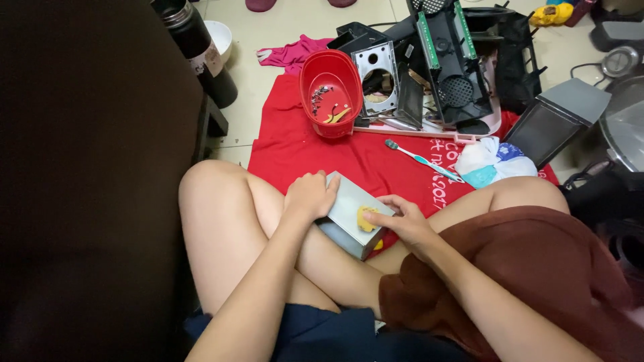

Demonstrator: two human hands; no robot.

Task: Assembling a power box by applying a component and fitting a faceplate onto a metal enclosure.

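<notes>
A red cloth (pixel 315 151) covers the tiled floor in front of the seated person, seemingly laid down as a work mat so that loose parts stay together and show up against it. At its far edge sits a heap of black plastic housing parts (pixel 463 60), opened up and leaning on one another, with a grey panel with a round hole (pixel 377 79) propped among them. To the right a dark grey wedge-shaped cover (pixel 557 117) lies partly off the cloth. Nearer the person, resting across the crossed legs, is a flat grey metal box (pixel 349 213), tilted slightly and supported by the lap, which keeps it steady and close to the eyes. The left hand (pixel 310 196) lies over the box's near-left corner with fingers curled down over the edge, clamping it against the leg. The right hand (pixel 406 224) comes in from the other side, and its fingertips press a small yellow piece (pixel 365 218) against the top face of the box; whether that piece is pinched or only pushed flat I cannot tell. A red plastic tub (pixel 330 94) stands on the cloth just left of the housing parts and holds small screws and bits, probably to stop them rolling away. A toothbrush (pixel 421 159) lies on the cloth beside a crumpled white and blue bag (pixel 493 161).
</notes>
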